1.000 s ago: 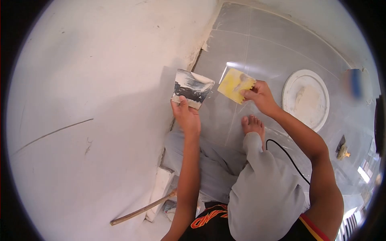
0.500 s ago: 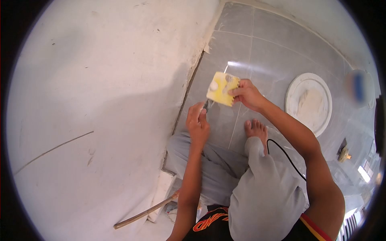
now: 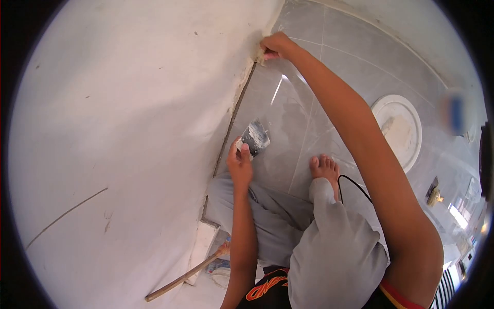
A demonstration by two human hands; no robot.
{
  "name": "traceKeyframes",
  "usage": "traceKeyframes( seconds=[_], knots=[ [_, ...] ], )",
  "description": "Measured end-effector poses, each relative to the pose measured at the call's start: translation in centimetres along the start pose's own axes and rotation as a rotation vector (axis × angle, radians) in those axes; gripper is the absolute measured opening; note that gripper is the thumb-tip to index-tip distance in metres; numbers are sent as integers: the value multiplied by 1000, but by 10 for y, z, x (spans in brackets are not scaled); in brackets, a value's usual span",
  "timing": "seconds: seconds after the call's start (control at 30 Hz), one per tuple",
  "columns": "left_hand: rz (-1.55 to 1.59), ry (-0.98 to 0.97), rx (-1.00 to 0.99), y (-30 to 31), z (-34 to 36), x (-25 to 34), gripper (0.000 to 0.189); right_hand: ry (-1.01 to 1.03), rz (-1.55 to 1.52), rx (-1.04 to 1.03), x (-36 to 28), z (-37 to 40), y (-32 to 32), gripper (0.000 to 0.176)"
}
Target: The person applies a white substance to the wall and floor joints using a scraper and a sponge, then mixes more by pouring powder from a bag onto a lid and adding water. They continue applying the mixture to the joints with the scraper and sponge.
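Observation:
My left hand (image 3: 240,162) is closed round a dark scraper blade (image 3: 256,137) smeared with white paste, held above the grey tiles. At the far end of the dark gap along the wall's foot, my right hand (image 3: 275,46) reaches to the wall edge. Its fingers are curled in near some pale paste, and whatever they hold is hidden. The yellow card does not show. A white round lid (image 3: 400,129) with paste on it lies on the floor to the right, partly behind my right arm.
A white wall (image 3: 118,103) fills the left side. A wooden stick (image 3: 180,282) leans at the lower left. On the right are a putty knife (image 3: 435,194), a black cable (image 3: 355,183) and a blurred blue-and-white object (image 3: 455,114). My bare foot (image 3: 324,167) rests on the tiles.
My right hand has moved up and left to the wall edge, and the yellow card has gone from sight. My left hand has shifted slightly down and left, with the scraper blade now uncovered.

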State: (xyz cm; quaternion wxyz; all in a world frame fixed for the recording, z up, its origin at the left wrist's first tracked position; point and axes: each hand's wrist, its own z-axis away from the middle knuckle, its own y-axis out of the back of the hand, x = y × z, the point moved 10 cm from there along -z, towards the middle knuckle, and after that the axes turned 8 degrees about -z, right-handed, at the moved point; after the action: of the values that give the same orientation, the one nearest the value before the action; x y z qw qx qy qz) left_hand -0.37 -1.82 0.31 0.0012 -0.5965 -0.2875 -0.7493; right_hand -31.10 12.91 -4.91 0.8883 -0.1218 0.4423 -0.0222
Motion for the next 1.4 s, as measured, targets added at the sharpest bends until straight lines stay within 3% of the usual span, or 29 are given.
traceKeyframes(
  seconds=[0.13,0.2,0.23,0.3,0.33,0.4,0.53,0.7,0.87,1.4],
  knots=[
    [-43,45,-16,-1,-1,7,35,18,34,-50,-33,-12,4,7],
    [-14,82,3,-1,-2,2,36,235,32,-56,-59,-9,35,10],
    [-14,90,-3,-1,-2,-1,36,232,35,-58,-57,-8,47,10],
    [-15,96,-13,0,0,-5,37,460,262,166,-71,8,79,17],
    [-19,74,-13,0,-1,-4,37,463,261,172,-60,6,81,17],
    [-19,42,-22,-2,-4,0,36,776,639,478,-63,27,84,22],
    [8,30,-38,-4,-3,5,35,750,543,471,-48,16,82,22],
    [59,33,-13,-4,-2,3,34,908,579,572,-63,13,76,21],
    [47,39,-10,-2,-3,4,35,928,634,599,-75,9,68,20],
    [71,50,-11,-4,-4,5,36,965,700,433,-25,47,19,24]
  ],
)
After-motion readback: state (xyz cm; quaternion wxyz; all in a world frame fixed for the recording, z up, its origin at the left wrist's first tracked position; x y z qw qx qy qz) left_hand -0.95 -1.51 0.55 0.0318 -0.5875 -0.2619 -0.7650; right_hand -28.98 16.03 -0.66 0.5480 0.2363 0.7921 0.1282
